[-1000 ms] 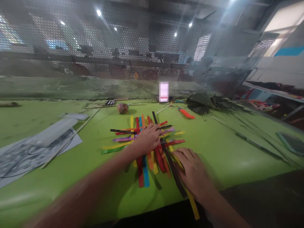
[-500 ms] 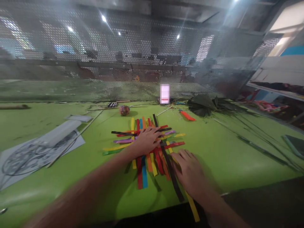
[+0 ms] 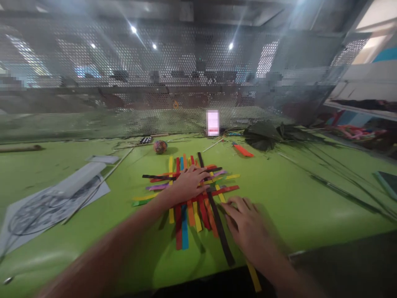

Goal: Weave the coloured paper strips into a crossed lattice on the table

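Observation:
Colourful flat strips (image 3: pixel 185 225) in red, blue, orange, yellow, purple, green and black cross each other in a loose weave on the green tabletop. Over the middle of this weave lies my left hand (image 3: pixel 191 182), fingers stretched out and pressing down. My right hand (image 3: pixel 248 221), at the lower right of the weave, pinches a yellow strip (image 3: pixel 254 277). That strip's upper end goes in among the crossing strips, while its tail hangs out below my palm toward the table edge. A long black strip (image 3: pixel 221 231) runs just left of my right fingers.
Paper with a printed pattern (image 3: pixel 34 215) and a thin stick (image 3: pixel 108 178) lie at left. Toward the back are a multicoloured ball (image 3: pixel 160 147), an orange-red piece (image 3: pixel 243 150) and dark fan-shaped leaves (image 3: pixel 262 135). A perforated screen (image 3: pixel 192 95) rises behind.
The view has tilted slightly. Both hands keep nearly the same places, the left flat on the weave and the right still pinching the yellow strip.

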Demonstrator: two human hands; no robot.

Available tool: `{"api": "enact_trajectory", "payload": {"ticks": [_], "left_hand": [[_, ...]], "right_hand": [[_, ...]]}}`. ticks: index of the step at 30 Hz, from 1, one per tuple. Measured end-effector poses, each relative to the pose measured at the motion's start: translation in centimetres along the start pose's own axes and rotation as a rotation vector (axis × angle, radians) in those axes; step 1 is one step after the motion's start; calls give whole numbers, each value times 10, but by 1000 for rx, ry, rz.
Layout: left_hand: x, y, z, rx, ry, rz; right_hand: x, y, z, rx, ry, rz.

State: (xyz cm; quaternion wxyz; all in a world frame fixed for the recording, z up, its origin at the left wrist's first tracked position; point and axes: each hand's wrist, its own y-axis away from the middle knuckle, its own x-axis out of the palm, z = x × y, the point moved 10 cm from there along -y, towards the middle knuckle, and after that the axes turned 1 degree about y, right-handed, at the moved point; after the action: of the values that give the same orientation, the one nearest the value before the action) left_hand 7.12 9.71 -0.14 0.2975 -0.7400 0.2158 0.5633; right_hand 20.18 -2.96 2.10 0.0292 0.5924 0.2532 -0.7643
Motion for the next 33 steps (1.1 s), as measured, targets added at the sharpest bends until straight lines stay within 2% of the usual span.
{"api": "enact_trajectory", "payload": {"ticks": [11,18,23,33], "left_hand": [[0,2,-2,-11,-49,-11],[0,5,1,-26,1,-39],[-1,5,0,-4,3,-70],[-3,3,-1,-35,4,-18]], "right_hand": [[10,-16,0,-34,143,17],[14,-26,0,-46,108,54],[8,-25,-1,-26,55,36],[16,-26,-6,-3,55,34]]}}
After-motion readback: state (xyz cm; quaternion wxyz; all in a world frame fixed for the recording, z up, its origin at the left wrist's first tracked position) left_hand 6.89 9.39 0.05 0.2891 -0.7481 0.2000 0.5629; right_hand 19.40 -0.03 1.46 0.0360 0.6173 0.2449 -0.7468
